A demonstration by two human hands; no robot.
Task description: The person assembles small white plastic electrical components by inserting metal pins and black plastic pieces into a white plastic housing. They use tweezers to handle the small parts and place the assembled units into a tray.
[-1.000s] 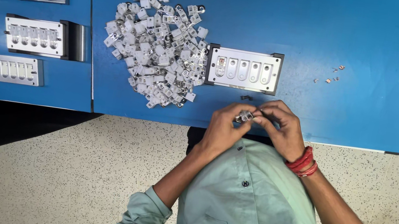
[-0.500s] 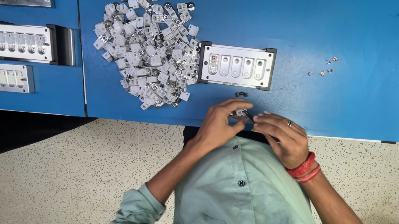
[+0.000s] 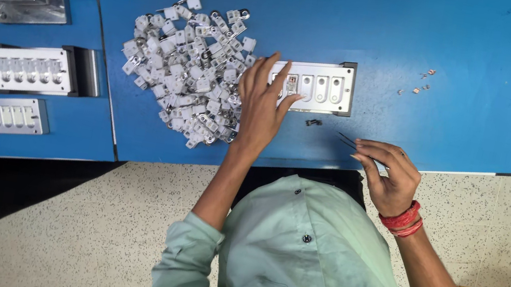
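Many small white parts (image 3: pixel 185 66) lie heaped just left of the left hand (image 3: pixel 261 106), which rests open with fingers spread on the metal tray (image 3: pixel 330 87), while the right hand (image 3: pixel 388 176), nearer the table edge, pinches thin tweezers (image 3: pixel 355 145).

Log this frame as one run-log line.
left hand: open, fingertips on slotted metal tray | right hand: gripping tweezers | pile of small white parts: left of tray

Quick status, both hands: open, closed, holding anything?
Left hand: open, fingers spread, touching the left end of the metal slotted tray beside the pile of small white parts.
Right hand: closed on thin tweezers.
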